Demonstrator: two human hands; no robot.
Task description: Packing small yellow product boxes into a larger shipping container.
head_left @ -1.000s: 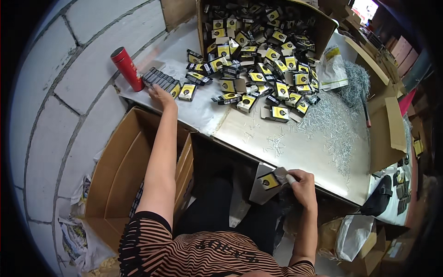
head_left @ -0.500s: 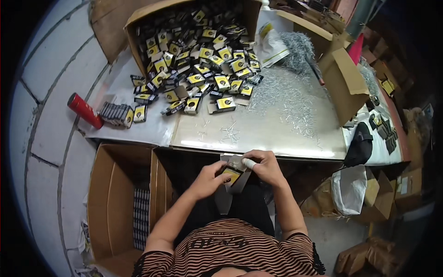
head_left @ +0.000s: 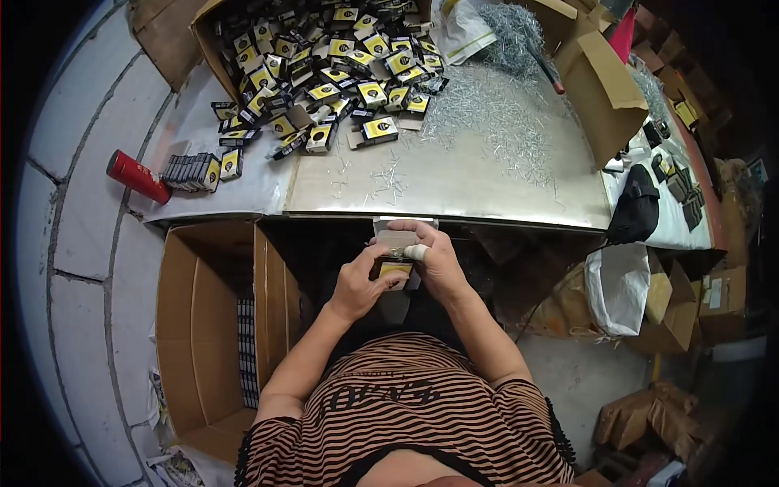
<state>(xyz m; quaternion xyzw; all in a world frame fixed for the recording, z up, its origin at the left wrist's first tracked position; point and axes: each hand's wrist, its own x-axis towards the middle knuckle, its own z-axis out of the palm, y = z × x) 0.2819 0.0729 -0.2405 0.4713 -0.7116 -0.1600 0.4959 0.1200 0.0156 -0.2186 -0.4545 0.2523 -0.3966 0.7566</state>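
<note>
In front of my body, just below the table edge, I hold a small yellow-and-black cardboard box [head_left: 395, 273] with its grey flap raised. My left hand [head_left: 354, 289] is closed around its left side, thumb across the yellow face. At the box's mouth, my right hand [head_left: 442, 266] is closed, with a white-wrapped digit against the opening and a finger behind the flap. Small shiny pieces show at the mouth, too small to make out fully. A grey plate-like piece [head_left: 430, 223] shows partly behind the hands.
Many small boxes [head_left: 341, 77] spill from a large carton on the table [head_left: 454, 183]. Loose nail-like metal pieces [head_left: 519, 130] lie to their right. A red cylinder [head_left: 138, 176] stands beside a row of boxes [head_left: 191, 172]. An open carton [head_left: 191, 325] sits lower left; a white sack [head_left: 617, 288] hangs right.
The view has shifted, so the table sits higher in the picture. The box has turned more upright between my hands, its flap now facing up, and my right fingers have moved over its mouth.
</note>
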